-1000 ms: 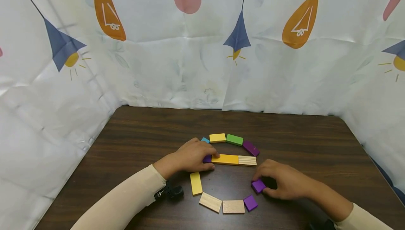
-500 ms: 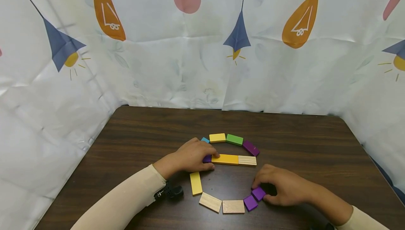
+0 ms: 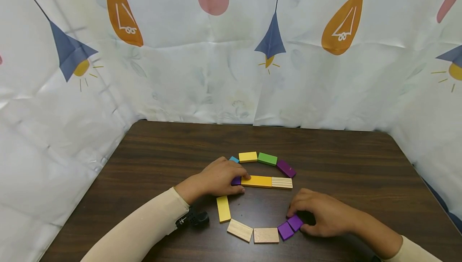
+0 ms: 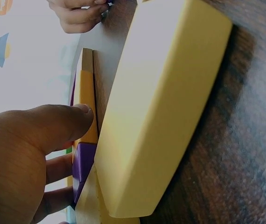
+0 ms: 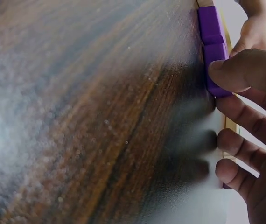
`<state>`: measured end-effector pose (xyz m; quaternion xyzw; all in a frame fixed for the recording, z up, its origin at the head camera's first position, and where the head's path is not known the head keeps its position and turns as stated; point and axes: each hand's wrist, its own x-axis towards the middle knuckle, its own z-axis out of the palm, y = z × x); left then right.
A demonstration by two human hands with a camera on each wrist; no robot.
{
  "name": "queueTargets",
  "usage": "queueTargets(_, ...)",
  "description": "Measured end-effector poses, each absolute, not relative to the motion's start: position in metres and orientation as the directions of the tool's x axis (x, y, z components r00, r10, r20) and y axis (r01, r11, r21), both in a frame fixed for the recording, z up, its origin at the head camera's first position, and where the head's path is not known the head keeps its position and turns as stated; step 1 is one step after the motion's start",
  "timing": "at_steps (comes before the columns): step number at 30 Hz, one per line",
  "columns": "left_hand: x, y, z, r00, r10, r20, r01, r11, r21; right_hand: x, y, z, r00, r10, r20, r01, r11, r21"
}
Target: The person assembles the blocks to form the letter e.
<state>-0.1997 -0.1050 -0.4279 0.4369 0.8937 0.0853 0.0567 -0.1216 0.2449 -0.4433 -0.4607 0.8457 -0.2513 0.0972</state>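
In the head view my right hand pinches a small purple block between thumb and fingers, low at the table. That block sits against a second purple block; the right wrist view shows the pair end to end, thumb on the nearer one. My left hand holds the left end of a straight middle row, its thumb on the near side and fingers behind. The row has a purple block, an orange block and a striped pale piece. A blue block is partly hidden by that hand.
Beyond the row, yellow, green and dark purple blocks curve rightward. Nearer, a yellow block and two wooden blocks curve toward the purple pair. All lie on a dark wooden table before a patterned curtain.
My right hand has slid its purple block toward the near side, closing the gap to the other purple block. My left hand has stayed in place.
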Motion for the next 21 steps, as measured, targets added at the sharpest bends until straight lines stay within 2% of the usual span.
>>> queueTargets(7,-0.2004,-0.104,-0.4289,-0.597,0.801,-0.04,0.785,0.594,0.177,-0.12,0.2469,-0.4405,-0.593,-0.804,0.036,-0.708,0.5,-0.499)
queueTargets(21,-0.2001,-0.1047,-0.4274,-0.576,0.817,-0.043,0.807,0.576,0.134,-0.1241,0.2526,-0.4365,-0.638,-0.756,0.15,-0.707,0.497,-0.502)
